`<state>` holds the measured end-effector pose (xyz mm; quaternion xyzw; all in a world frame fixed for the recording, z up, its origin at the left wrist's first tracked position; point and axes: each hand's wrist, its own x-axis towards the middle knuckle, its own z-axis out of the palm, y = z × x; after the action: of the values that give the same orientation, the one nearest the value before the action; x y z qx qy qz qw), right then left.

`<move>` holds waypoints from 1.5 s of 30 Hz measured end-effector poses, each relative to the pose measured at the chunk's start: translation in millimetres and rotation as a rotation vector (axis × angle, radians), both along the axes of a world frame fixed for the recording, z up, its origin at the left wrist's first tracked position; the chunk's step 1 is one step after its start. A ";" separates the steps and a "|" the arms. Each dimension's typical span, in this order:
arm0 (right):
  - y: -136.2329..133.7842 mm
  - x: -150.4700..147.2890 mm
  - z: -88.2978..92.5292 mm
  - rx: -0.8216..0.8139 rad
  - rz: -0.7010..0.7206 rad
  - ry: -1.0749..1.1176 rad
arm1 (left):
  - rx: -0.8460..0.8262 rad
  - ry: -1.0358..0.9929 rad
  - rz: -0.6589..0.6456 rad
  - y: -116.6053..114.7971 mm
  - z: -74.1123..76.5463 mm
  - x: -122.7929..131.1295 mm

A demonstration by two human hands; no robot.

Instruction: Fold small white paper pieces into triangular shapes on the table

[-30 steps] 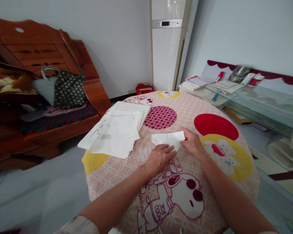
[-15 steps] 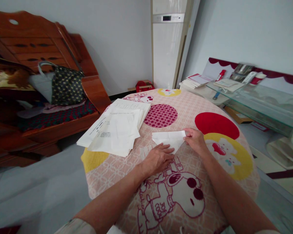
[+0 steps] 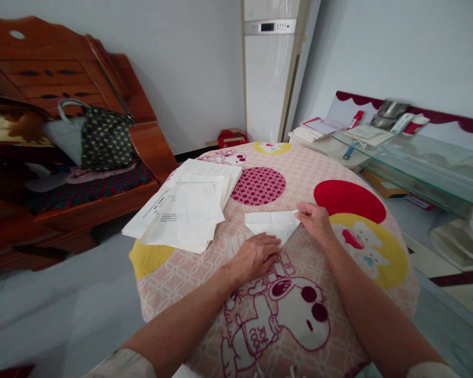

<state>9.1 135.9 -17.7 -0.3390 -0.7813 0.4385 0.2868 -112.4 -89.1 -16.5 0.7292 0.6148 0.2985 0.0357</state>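
Observation:
A folded white sheet of paper point(image 3: 271, 219) lies on the patterned tablecloth point(image 3: 220, 273), its upper edge straight and its lower part narrowing to a point. My left hand point(image 3: 258, 254) rests over the paper's lower left side, fingers stretched out and lying flat. At the paper's right upper corner, my right hand point(image 3: 315, 220) pinches the edge between thumb and fingers. Part of the lower left side is hidden under my left fingers.
Left of my hands is a stack of printed papers point(image 3: 193, 202). A glass-topped stand point(image 3: 429, 163) with small items is at the right. A wooden bench point(image 3: 63, 58) holding bags point(image 3: 106, 139) stands at the left, and a tall white cabinet-like unit point(image 3: 268, 79) behind the table.
The fingers of my right hand have shifted slightly at the paper's right corner. My left hand stays flat on the paper, which has barely moved.

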 end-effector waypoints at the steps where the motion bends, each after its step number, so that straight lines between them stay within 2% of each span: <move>1: -0.2 -1.9 -1.0 -0.005 0.004 0.009 | -0.002 -0.002 0.001 0.1 -0.1 0.5; 6: -1.3 -4.3 -1.5 -0.063 0.024 0.067 | 0.023 -0.022 0.030 -1.6 -1.4 2.1; 13: -2.4 1.2 4.7 -0.175 0.017 0.151 | 0.098 -0.073 0.296 4.9 -0.7 -17.2; 19: -5.0 1.5 6.6 -0.170 0.040 0.129 | 0.033 -0.146 0.389 6.3 -3.5 -30.8; 23: -4.1 3.0 7.2 -0.052 -0.003 0.122 | 0.042 -0.182 0.420 3.2 0.6 -30.0; 27: -8.1 6.6 14.1 0.190 -0.023 0.063 | 0.055 -0.223 0.432 1.3 5.0 -30.9; 30: -16.1 9.2 22.3 0.349 0.003 -0.007 | 0.061 -0.232 0.435 0.5 6.2 -31.8; 33: -24.3 9.8 27.9 0.407 0.104 -0.055 | 0.068 -0.237 0.446 0.0 6.4 -31.7; 38: -29.7 8.8 27.7 0.311 0.304 -0.132 | 0.074 -0.231 0.472 -0.6 6.6 -31.5; 45: -26.7 18.0 32.5 0.135 0.395 -0.175 | 0.111 -0.300 0.474 0.8 4.5 -35.5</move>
<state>27.1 109.2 14.8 -0.1960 -0.8822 0.4017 0.1484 -147.9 -88.2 -12.0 0.5136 0.7386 0.4363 0.0154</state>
